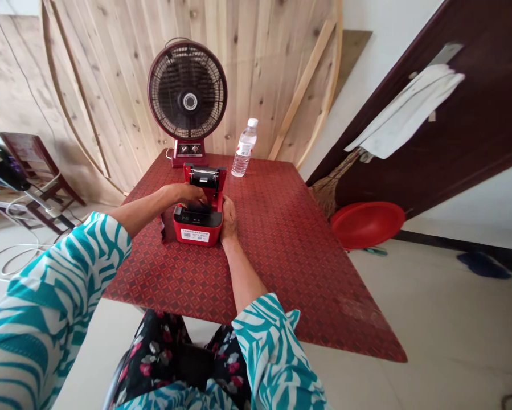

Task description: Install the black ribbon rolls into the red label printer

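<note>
A small red and black receipt printer (197, 226) stands on a red patterned table (281, 245), its lid (205, 177) raised toward the far side. My left hand (187, 193) reaches over the printer's open top, fingers bent down into the paper bay. What the fingers touch is hidden. My right hand (229, 219) rests flat against the printer's right side, bracing it. Both arms wear teal and white striped sleeves.
A dark red table fan (188, 102) stands at the table's far edge, with a clear water bottle (244, 148) to its right. A red basin (369, 224) and a broom lie on the floor at right, by a dark door. Chairs and cables are at left.
</note>
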`<state>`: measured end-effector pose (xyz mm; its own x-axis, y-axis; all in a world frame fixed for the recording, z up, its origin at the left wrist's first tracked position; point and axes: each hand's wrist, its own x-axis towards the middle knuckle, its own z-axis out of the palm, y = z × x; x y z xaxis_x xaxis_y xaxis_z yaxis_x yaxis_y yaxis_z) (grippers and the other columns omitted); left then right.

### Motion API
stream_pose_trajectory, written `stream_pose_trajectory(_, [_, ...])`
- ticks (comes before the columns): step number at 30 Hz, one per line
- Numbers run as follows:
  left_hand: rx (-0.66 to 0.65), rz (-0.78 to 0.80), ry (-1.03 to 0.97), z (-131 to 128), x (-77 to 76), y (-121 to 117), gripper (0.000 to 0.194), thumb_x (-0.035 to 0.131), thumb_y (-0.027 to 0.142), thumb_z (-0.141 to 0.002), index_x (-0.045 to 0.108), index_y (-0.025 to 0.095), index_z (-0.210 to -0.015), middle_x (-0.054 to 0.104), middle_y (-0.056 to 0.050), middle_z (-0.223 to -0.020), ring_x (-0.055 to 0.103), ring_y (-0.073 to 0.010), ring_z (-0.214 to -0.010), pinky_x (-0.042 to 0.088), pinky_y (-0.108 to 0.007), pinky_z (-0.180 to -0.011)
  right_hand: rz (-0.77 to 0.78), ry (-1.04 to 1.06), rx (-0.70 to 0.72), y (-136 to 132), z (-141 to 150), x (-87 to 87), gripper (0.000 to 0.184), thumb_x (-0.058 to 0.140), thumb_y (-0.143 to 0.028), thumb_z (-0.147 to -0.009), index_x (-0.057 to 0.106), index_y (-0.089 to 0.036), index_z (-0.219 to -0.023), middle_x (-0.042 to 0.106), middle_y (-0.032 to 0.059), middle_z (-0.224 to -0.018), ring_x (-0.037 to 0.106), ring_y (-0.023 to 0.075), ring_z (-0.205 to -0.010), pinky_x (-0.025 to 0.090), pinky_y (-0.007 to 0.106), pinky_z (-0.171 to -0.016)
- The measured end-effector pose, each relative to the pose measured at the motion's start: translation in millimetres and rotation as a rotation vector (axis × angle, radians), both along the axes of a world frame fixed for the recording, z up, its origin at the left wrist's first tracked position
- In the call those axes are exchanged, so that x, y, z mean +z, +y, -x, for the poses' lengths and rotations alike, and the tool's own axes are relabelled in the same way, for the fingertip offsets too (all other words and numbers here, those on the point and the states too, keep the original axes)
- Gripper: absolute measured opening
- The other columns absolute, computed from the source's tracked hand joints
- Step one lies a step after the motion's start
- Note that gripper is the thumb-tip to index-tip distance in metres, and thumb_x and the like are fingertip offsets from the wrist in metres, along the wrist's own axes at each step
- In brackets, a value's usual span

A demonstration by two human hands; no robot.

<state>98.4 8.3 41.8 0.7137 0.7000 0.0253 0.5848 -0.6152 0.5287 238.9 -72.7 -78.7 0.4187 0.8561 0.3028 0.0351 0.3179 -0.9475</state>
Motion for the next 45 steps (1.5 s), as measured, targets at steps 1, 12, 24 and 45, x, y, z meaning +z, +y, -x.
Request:
stream_pose_trajectory(1, [-0.031, 0.013, 0.091, 0.1, 1.2, -1.9, 0.02, 0.071, 0.006, -0.055, 0.074, 0.024, -0.064, 0.072, 0.001, -0.064, 0.059, -0.0176, -0.064, 0.041, -0.024, -0.068, -0.001, -0.004, 0.002, -0.5, -0.3, 0.3, 0.053, 0.037, -0.058, -0.094, 0.064, -0.022, -0.121, 0.066, 0.0088, -0.132, 0.055, 0.0201, -0.126, 0.04, 0.042, -0.115])
stream_pose_trajectory(12, [-0.072, -0.147, 0.229, 9.6, 20.7, -24.1, 0.028, 0.067, 0.009, -0.068, 0.076, 0.02, -0.092, 0.075, -0.007, -0.097, 0.067, -0.023, -0.091, 0.046, -0.027, -0.079, 0.013, 0.015, -0.005, 0.3, 0.7, -0.6, 0.054, 0.038, -0.06, -0.093, 0.063, -0.021, -0.121, 0.065, 0.0106, -0.132, 0.057, 0.0212, -0.125, 0.041, 0.043, -0.114])
stream_pose_trajectory(24, [0.303, -0.198, -0.505, 82.6, 29.4, -27.8, 0.041, 0.071, 0.016, -0.069, 0.062, 0.017, -0.109, 0.067, 0.001, -0.084, 0.062, -0.0122, -0.074, 0.05, -0.025, -0.072, 0.022, 0.058, -0.012, -0.4, 0.8, -2.7, 0.054, 0.043, -0.062, -0.088, 0.065, -0.022, -0.118, 0.066, 0.0094, -0.131, 0.057, 0.0221, -0.124, 0.04, 0.043, -0.113])
stream_pose_trajectory(45, [0.541, 0.086, -0.114, 116.5, -55.5, 63.4, 0.03, 0.084, 0.036, -0.055, 0.066, 0.02, -0.072, 0.062, 0.002, -0.063, 0.058, -0.0166, -0.065, 0.038, -0.025, -0.057, 0.05, -0.002, -0.024, -3.6, -3.5, -1.8, 0.054, 0.042, -0.063, -0.089, 0.065, -0.023, -0.117, 0.067, 0.0097, -0.13, 0.058, 0.023, -0.123, 0.041, 0.044, -0.111])
